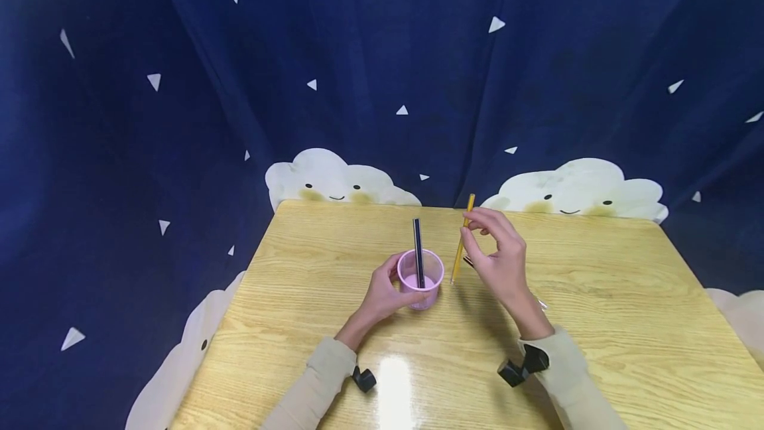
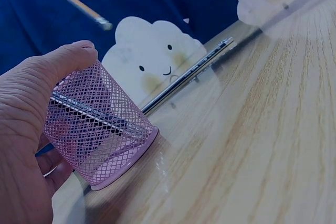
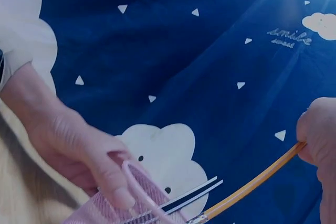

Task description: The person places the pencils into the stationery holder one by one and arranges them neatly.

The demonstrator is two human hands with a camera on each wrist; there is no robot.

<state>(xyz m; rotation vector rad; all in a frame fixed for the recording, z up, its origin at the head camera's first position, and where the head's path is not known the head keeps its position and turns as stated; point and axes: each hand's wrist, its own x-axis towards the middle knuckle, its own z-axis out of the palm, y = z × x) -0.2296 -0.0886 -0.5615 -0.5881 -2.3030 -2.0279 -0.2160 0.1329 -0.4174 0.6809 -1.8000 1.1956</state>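
A pink mesh pencil cup point(image 1: 421, 298) stands on the table, and my left hand point(image 1: 384, 292) grips it round the side, thumb across the front. Dark striped pencils point(image 1: 419, 251) lean inside it, rising above the rim; the right wrist view shows two pale-edged shafts. My right hand point(image 1: 498, 254) pinches a yellow pencil point(image 1: 458, 259) near its upper end, between thumb and fingertips. That pencil slants down, its metal-banded end point(image 2: 106, 25) lowest, just right of the cup's rim in the head view. Dark pencils point(image 2: 186, 77) lie on the table beyond the cup, mostly hidden by my right hand in the head view.
The wooden table point(image 1: 609, 284) reaches back to a dark blue curtain point(image 1: 382, 52) with white triangles and smiling clouds. Black wrist cameras point(image 1: 365, 379) are strapped at both pale sleeves point(image 1: 573, 370).
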